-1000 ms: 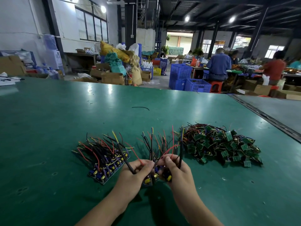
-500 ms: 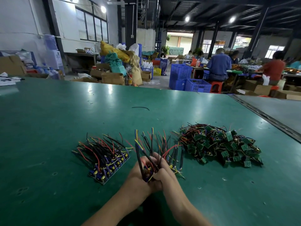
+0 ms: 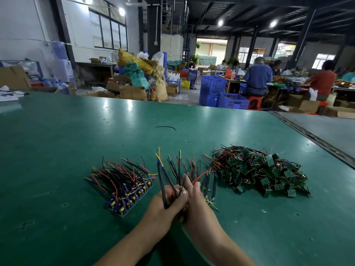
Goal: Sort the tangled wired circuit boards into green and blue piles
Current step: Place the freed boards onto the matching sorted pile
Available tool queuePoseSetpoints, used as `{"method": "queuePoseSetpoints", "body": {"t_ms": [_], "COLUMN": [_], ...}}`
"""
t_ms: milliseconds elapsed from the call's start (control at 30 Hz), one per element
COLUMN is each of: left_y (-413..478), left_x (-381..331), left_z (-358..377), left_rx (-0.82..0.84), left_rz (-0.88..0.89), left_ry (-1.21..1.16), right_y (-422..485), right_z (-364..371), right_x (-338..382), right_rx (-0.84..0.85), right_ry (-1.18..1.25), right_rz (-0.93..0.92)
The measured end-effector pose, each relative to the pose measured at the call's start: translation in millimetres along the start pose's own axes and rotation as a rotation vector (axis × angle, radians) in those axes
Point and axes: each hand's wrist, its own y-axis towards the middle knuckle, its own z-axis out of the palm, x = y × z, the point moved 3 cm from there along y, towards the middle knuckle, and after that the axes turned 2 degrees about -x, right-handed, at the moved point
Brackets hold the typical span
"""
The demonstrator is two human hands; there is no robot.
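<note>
A neat row of blue circuit boards [image 3: 128, 196] with black, red and yellow wires lies on the green table [image 3: 57, 143], left of my hands. A loose heap of green circuit boards [image 3: 259, 169] with tangled wires lies to the right. Between them, my left hand [image 3: 169, 204] and my right hand [image 3: 196, 200] are pressed together and grip a bundle of wired boards [image 3: 172, 173]. Its wires fan upward past my fingers. The boards in the bundle are mostly hidden between my palms.
A short black wire scrap [image 3: 165, 127] lies farther back on the table. A dark seam [image 3: 315, 137] runs along the table's right side beside a grey surface. Beyond the far edge stand blue crates [image 3: 222, 93], cardboard boxes and seated people.
My hands have closed together around the bundle, and its wires have gathered from a spread fan into a tighter upright bunch. Both piles lie unchanged.
</note>
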Motion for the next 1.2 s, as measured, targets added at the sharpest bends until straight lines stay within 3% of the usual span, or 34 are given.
{"method": "queuePoseSetpoints", "body": {"t_ms": [100,233,400,700,1000,1200], "left_y": [1,1,3,6,3,4], "left_x": [-3,-7,-2,1,-5,-2], "left_z": [-5,-12,-17,-17,-15,-16], "left_rx": [-0.113,-0.138,-0.164,-0.236,-0.171,-0.171], "left_rz": [-0.123,-0.181,-0.184,-0.12,-0.06,-0.074], "left_ry": [-0.196,-0.436,-0.377,-0.448,-0.395,-0.362], "right_y": [-2,-7,-9,-12,-14,-11], "right_z": [-2,-3,6,5,9,5], "right_x": [-5,-10,-14,-10,-8,-4], "right_rx": [0.036,0.087,0.155,0.254,0.344,0.31], "right_ry": [-0.121,-0.191,-0.423,-0.458,-0.076,-0.275], "right_rz": [-0.016,0.02,-0.094,-0.34,-0.102,-0.22]}}
